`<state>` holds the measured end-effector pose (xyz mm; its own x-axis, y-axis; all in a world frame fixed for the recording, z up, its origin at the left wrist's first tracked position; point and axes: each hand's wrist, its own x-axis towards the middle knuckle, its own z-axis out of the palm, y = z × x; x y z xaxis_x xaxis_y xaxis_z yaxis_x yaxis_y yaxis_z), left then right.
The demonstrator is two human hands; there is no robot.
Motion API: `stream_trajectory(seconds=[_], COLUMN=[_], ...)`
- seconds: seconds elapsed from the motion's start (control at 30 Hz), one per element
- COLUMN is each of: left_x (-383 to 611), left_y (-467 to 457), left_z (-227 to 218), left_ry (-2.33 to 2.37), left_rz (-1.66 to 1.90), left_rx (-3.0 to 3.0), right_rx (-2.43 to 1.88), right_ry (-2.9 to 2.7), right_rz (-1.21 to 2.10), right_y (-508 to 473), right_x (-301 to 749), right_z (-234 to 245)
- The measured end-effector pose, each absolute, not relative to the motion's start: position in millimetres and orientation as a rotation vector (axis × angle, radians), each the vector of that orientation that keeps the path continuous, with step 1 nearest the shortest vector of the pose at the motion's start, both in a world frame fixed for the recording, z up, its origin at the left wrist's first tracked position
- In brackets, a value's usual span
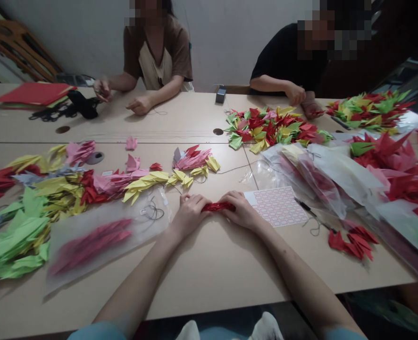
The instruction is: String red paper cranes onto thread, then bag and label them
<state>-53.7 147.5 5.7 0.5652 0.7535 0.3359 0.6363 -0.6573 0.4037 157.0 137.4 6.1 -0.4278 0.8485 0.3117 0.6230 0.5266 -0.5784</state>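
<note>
Between my two hands lies a tight row of red folded paper pieces (pixel 219 207), just above the tabletop or resting on it; I cannot tell which. My left hand (pixel 191 212) wraps round its left end, and my right hand (pixel 240 208) grips the right end. Both hands hide the ends of the row. Close to my right hand is a sheet of red-bordered labels (pixel 281 206). A clear plastic bag (pixel 99 236) with red folded paper inside lies left of my left hand. Yellow folded paper pieces (pixel 147 182) stretch out beyond it.
Green folded pieces (pixel 21 236) spread at the left. A mixed colourful pile (pixel 272 125) sits at the far right, near plastic bags (pixel 322 170). A black pen (pixel 313 215) and loose red pieces (pixel 354 243) lie at the right. Two people sit opposite, one's hand (pixel 140 105) on the table.
</note>
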Motion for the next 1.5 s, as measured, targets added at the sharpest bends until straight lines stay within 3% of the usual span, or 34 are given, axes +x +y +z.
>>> stream_trajectory(seconds=[0.47,0.9,1.2,1.5], left_x=[-54.8,-52.7,-61.6,-51.1], left_y=[134.3,133.1,123.2,127.1], left_z=[42.7,46.1,44.3,52.0], left_ry=[0.931,0.825,0.823,0.800], left_rz=[1.382,1.431,1.526,1.489], left_rx=[2.576,2.456,2.625,2.476], right_rx=[-0.925,-0.863,-0.889,-0.890], right_ry=[-2.002,-1.988,-2.034,-1.974], right_rz=[0.230,0.389,0.050,0.201], right_y=[111.9,107.6,96.4,98.8], right_x=[152.7,158.3,158.8,157.8], right_z=[56.3,62.3,67.6,69.1])
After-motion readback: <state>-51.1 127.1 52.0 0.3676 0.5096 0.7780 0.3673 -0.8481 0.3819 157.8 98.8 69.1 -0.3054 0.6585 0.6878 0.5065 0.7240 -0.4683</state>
